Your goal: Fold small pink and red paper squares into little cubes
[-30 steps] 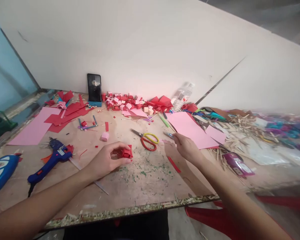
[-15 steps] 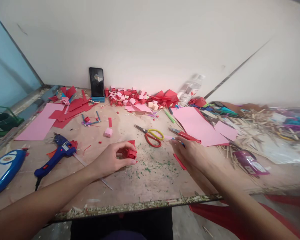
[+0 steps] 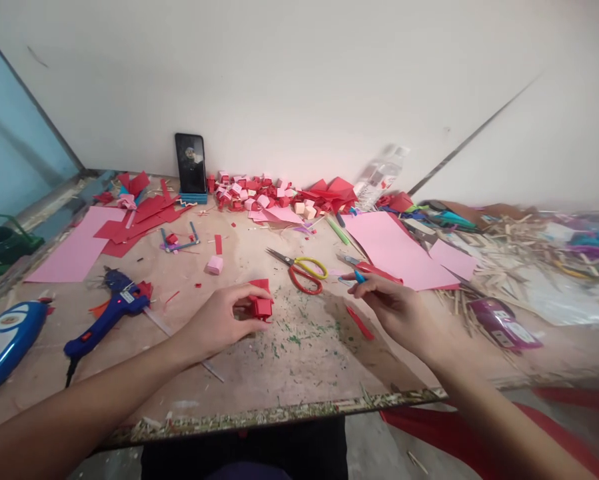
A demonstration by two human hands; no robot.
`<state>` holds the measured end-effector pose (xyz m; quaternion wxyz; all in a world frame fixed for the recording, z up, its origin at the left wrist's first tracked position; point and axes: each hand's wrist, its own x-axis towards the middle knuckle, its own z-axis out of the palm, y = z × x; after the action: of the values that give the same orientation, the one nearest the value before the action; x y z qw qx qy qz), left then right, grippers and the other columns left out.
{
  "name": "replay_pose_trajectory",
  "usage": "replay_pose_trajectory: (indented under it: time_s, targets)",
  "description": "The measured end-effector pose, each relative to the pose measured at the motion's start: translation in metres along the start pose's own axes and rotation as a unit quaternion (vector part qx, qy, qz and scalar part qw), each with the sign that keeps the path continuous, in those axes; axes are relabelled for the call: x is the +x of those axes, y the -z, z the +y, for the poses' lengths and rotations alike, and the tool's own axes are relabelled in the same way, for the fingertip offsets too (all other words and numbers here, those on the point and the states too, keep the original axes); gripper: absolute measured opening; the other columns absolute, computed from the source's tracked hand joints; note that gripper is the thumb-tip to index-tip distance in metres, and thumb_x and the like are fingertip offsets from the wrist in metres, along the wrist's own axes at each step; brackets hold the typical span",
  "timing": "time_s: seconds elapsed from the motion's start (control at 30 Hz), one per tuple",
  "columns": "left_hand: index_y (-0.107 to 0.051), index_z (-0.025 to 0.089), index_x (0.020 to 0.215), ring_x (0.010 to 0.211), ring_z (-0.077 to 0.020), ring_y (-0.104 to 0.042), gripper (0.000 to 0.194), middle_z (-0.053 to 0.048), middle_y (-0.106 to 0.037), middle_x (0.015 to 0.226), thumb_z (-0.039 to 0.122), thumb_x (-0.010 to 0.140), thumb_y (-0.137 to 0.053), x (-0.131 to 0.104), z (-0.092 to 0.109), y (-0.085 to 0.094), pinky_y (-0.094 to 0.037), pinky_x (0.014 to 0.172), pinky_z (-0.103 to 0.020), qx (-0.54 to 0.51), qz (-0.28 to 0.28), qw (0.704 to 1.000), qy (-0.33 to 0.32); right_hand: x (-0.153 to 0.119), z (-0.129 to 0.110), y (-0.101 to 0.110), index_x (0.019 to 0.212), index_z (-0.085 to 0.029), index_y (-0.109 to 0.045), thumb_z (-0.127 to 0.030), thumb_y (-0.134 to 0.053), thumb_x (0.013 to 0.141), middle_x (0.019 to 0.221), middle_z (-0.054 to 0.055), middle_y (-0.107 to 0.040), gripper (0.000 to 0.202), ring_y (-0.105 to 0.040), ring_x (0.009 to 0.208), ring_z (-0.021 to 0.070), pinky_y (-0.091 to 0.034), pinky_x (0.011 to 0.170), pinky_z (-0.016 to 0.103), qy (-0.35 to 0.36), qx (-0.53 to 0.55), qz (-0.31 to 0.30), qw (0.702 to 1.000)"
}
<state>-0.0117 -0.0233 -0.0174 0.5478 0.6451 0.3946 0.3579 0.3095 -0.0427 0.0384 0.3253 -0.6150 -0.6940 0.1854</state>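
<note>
Between the thumb and fingers of my left hand is a small folded red paper box, held low over the worktop. My right hand pinches a small blue pen-like tool above the table. Scissors with yellow and red handles lie between the hands, their blades partly open. A red-handled tool lies just behind my right hand. Below that hand's fingertips is a curled red paper strip. A pink paper cube sits behind my left hand.
A blue glue gun lies left, near a blue-and-white object. A phone stands at the back beside piled paper cubes. Pink sheets, wood sticks and a purple object lie right; a bottle leans behind.
My right hand has lifted off the table with the blue tool, which now shows clearly at its fingertips. My left hand still holds the red box, turned slightly.
</note>
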Motion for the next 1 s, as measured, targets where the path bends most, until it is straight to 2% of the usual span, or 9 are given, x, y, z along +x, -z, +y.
replay_pose_trajectory:
  time_s: [0.1,0.23,0.37,0.47,0.57,0.7,0.77,0.83,1.0]
  targets:
    - [-0.074,0.023,0.107,0.094,-0.025,-0.072,0.032,-0.006,-0.077,0.108,0.027,0.076,-0.082,0.001,-0.002,0.001,-0.056,0.087,-0.037,0.057,0.059,0.997,-0.004,0.005,-0.025,-0.015,0.095,-0.029,-0.077,-0.039,-0.065,0.085,0.121,0.007,-0.075,0.018,-0.068,0.117,0.0354,-0.056,0.093,0.052,-0.024,0.194,-0.019,0.98]
    - [-0.073,0.025,0.115,0.097,-0.0263,-0.071,0.035,-0.006,-0.077,0.114,0.027,0.08,-0.077,0.004,-0.007,0.003,-0.055,0.087,-0.037,0.122,0.1,0.987,-0.02,0.014,-0.048,-0.052,0.111,-0.031,-0.071,-0.039,-0.071,0.08,0.122,0.007,-0.075,0.031,-0.074,0.095,0.0278,-0.06,0.076,0.044,-0.071,0.387,-0.055,0.918]
    - [-0.074,0.027,0.115,0.093,-0.0253,-0.071,0.033,-0.004,-0.077,0.111,0.023,0.082,-0.072,0.007,-0.011,0.004,-0.054,0.084,-0.035,0.141,0.098,0.985,-0.033,0.014,-0.068,-0.096,0.104,-0.026,-0.064,-0.045,-0.072,0.086,0.088,0.005,-0.077,0.027,-0.063,0.057,0.0172,-0.05,0.051,0.031,-0.061,0.409,-0.09,0.906]
    - [-0.074,0.027,0.108,0.089,-0.0252,-0.07,0.029,-0.004,-0.078,0.102,0.021,0.08,-0.073,0.008,-0.01,0.004,-0.054,0.078,-0.033,0.138,0.102,0.984,-0.044,0.015,-0.078,-0.115,0.094,-0.026,-0.062,-0.053,-0.065,0.091,0.067,0.001,-0.068,0.027,-0.062,0.055,0.0186,-0.051,0.052,0.032,-0.028,0.384,-0.041,0.922]
    - [-0.073,0.027,0.107,0.086,-0.0239,-0.069,0.031,-0.003,-0.077,0.099,0.015,0.078,-0.069,0.009,-0.009,0.005,-0.052,0.076,-0.032,0.142,0.098,0.984,-0.046,0.017,-0.075,-0.121,0.089,-0.027,-0.069,-0.049,-0.07,0.089,0.083,0.007,-0.075,0.022,-0.071,0.075,0.0253,-0.059,0.065,0.037,0.024,0.3,-0.007,0.954]
    - [-0.073,0.026,0.106,0.087,-0.0226,-0.067,0.033,-0.003,-0.076,0.102,0.011,0.078,-0.067,0.01,-0.009,0.006,-0.05,0.076,-0.03,0.154,0.098,0.983,-0.037,0.017,-0.061,-0.117,0.096,-0.035,-0.075,-0.032,-0.069,0.092,0.087,0.005,-0.076,0.007,-0.07,0.075,0.0257,-0.06,0.064,0.038,0.128,0.206,0.006,0.97]
    - [-0.072,0.025,0.107,0.082,-0.0203,-0.066,0.03,-0.003,-0.075,0.101,0.014,0.079,-0.069,0.01,-0.009,0.006,-0.049,0.073,-0.029,0.151,0.098,0.983,-0.026,0.016,-0.056,-0.115,0.105,-0.038,-0.074,-0.024,-0.07,0.091,0.091,0.004,-0.076,0.02,-0.071,0.076,0.0255,-0.062,0.064,0.038,0.156,0.175,0.028,0.972]
    - [-0.072,0.023,0.108,0.083,-0.0193,-0.066,0.028,-0.004,-0.075,0.103,0.015,0.081,-0.07,0.01,-0.008,0.006,-0.051,0.076,-0.029,0.153,0.102,0.983,-0.016,0.017,-0.055,-0.114,0.107,-0.034,-0.074,-0.015,-0.071,0.087,0.091,0.003,-0.077,0.028,-0.073,0.076,0.0233,-0.063,0.065,0.034,0.2,0.195,0.003,0.96]
    - [-0.071,0.023,0.107,0.1,-0.0192,-0.068,0.03,-0.002,-0.075,0.112,0.009,0.081,-0.069,0.008,-0.006,0.006,-0.052,0.089,-0.03,0.165,0.086,0.982,-0.026,0.022,-0.057,-0.116,0.102,-0.028,-0.073,-0.007,-0.071,0.085,0.095,-0.001,-0.079,0.027,-0.076,0.083,0.0158,-0.063,0.076,0.023,0.212,0.248,-0.025,0.945]
